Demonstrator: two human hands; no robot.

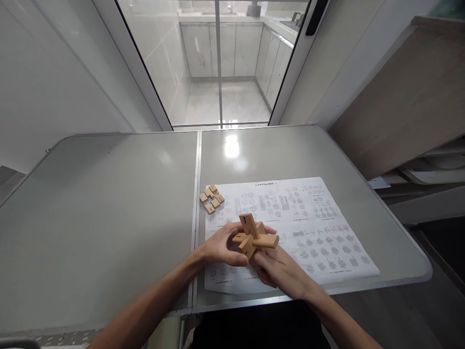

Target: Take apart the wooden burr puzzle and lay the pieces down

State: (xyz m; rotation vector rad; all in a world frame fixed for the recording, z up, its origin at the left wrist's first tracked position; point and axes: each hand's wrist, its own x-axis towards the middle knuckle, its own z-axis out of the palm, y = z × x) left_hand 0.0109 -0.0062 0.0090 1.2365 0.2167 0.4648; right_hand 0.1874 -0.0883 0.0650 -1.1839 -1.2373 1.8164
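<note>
Well, wooden assembly (263, 241): crossed, lettered bars, raised over the near-left part of the printed sheet (327, 218), close to the surface's (138, 194) near edge and just right of its metal seam (196, 208).
Left hand (222, 245): my thumb and fingers curve round the assembly's left side, gripping it lightly.
Right hand (278, 266): fingers folded in under the bars, clasping from below; their exact contact is hidden.
Weight and feel: I'd judge it light, stiff and smooth, a little slippery on the flat faces.
Weak point: the bars look merely slotted together, so a tug on one end could loosen the rest.
Where to hold: close to the crossing, pressing inward, rather than by the long tips.
Small wooden blocks (215, 203): grouped at the sheet's far-left corner, beside the seam.
</note>
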